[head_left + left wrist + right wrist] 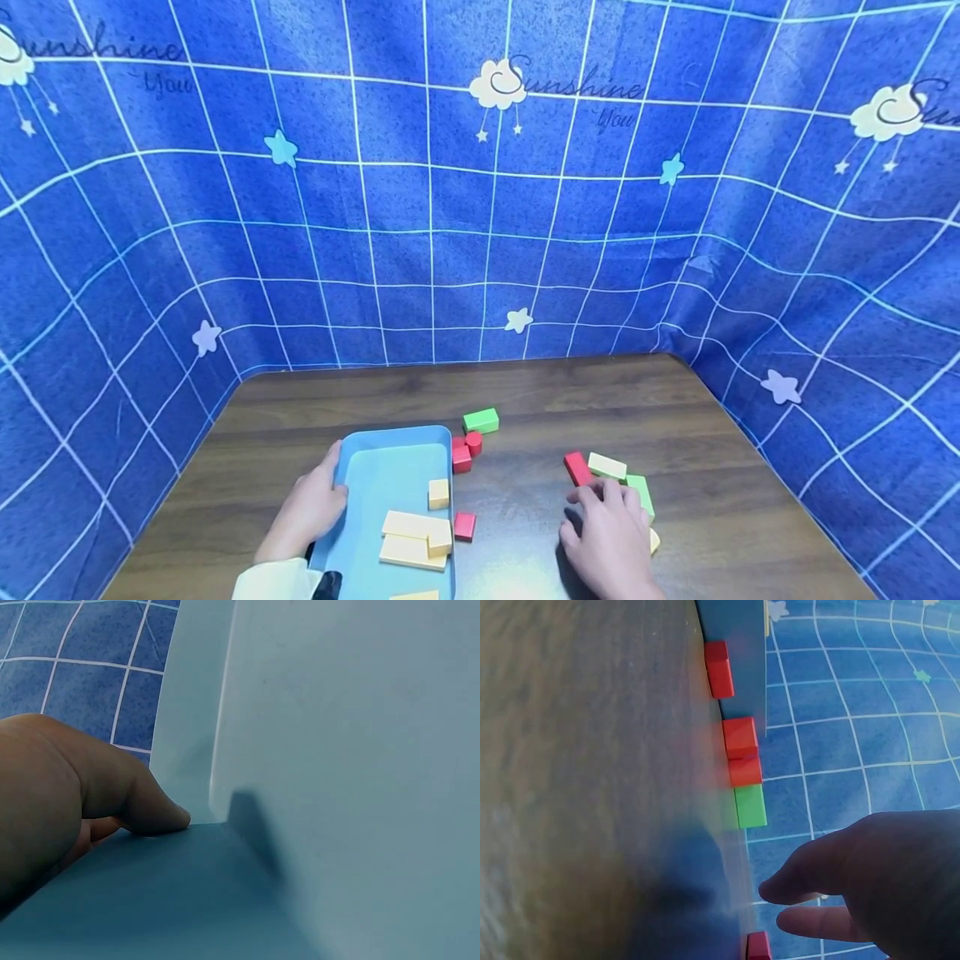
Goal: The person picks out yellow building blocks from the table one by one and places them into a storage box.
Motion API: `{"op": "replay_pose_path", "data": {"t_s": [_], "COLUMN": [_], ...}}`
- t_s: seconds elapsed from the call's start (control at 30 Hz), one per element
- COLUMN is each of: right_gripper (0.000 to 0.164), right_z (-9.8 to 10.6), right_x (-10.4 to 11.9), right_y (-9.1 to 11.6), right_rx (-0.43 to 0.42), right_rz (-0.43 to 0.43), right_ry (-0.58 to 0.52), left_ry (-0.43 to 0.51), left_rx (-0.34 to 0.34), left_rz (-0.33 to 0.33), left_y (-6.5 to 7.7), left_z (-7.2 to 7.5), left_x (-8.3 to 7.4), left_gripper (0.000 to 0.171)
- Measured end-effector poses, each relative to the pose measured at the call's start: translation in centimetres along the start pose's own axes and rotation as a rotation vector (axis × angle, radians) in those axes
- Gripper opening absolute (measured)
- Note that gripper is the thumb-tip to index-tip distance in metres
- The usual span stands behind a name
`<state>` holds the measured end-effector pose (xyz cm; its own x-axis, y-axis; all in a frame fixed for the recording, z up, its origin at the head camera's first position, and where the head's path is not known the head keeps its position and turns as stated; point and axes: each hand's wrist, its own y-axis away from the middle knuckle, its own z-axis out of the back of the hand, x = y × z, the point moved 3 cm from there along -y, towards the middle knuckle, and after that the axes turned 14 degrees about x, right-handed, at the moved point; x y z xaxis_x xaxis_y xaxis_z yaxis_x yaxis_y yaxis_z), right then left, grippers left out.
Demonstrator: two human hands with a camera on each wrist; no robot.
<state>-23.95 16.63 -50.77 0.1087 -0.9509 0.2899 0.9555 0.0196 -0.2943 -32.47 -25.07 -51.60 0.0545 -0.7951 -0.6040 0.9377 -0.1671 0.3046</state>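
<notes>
My left hand grips the left edge of a light blue tray; the left wrist view has the thumb over its rim. Several pale yellow blocks lie in the tray. Over the table at the right, my right hand hovers with fingers loosely bent. Nothing shows between its thumb and finger in the right wrist view. Close to its fingertips lie a red block and a pale yellow block. A green block and another yellow piece are partly hidden behind the hand.
Along the tray's right side are a red cube, a red cylinder and a separate red block. Farther back lies a green block. A blue patterned curtain surrounds the wooden table.
</notes>
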Motion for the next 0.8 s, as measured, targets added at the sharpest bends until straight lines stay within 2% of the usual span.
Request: {"op": "replay_pose_path", "data": {"t_s": [0.3,0.8], "right_gripper": [0.025,0.023], "right_z": [-0.24,-0.23], "right_x": [-0.31,-0.33], "right_y": [-0.09,-0.27], "right_rx": [0.010,0.028], "right_rz": [-0.021,-0.002], "right_ry": [0.003,0.033], "left_ry": [-0.006,0.007], "left_rx": [-0.011,-0.014], "left_rz": [-0.004,-0.006], "left_y": [0.18,0.30], "left_z": [0.07,0.12], "left_x": [-0.21,-0.29], "left_gripper": [0.067,0.067]}}
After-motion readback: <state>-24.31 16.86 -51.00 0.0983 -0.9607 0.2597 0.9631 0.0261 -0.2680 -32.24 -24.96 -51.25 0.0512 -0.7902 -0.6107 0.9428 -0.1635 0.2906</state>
